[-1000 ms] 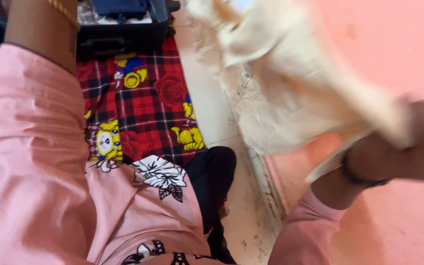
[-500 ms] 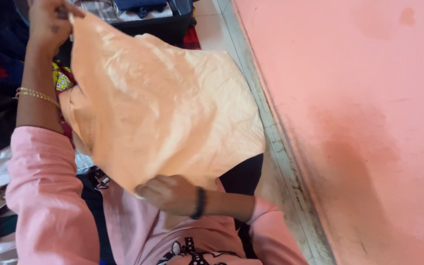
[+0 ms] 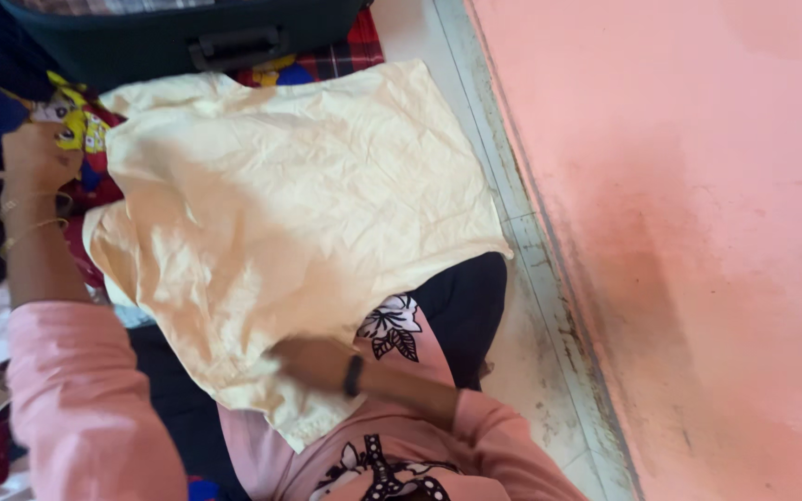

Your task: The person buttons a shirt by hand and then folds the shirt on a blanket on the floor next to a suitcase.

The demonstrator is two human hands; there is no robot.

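1. From the head camera, a large cream-yellow cloth [image 3: 290, 213] lies spread out and crumpled over the person's lap. It is the biggest thing here, so everything else is placed from it.

2. The left hand [image 3: 37, 158] sits at the cloth's upper left corner. Its fingers are curled in close, but the picture is soft there, and I cannot tell whether they pinch the cloth's edge or only rest beside it. Thin gold bangles [image 3: 25, 215] ring that wrist, just left of the cloth.

3. The right hand [image 3: 313, 360] is at the cloth's lower edge, partly tucked under the hem. The fingers are hidden by the fabric, so how far they are closed cannot be made out. They touch the cloth. A dark band [image 3: 354, 376] circles this wrist, just below and right of the cloth.

4. Both arms wear pink sleeves [image 3: 85, 408]. A pink top with a black-and-white flower print [image 3: 390, 327] shows just under the cloth's lower right corner.

5. Above the cloth's top edge stands a dark suitcase [image 3: 178, 42] with a handle facing the cloth. It is near the cloth but not clearly touching it.

6. A red checked blanket with yellow cartoon figures [image 3: 331, 57] peeks out between the suitcase and the cloth, and again beside the left hand.

7. To the right of the cloth runs a strip of pale tiled floor [image 3: 512, 213], and beyond it a salmon-pink wall [image 3: 698, 232].
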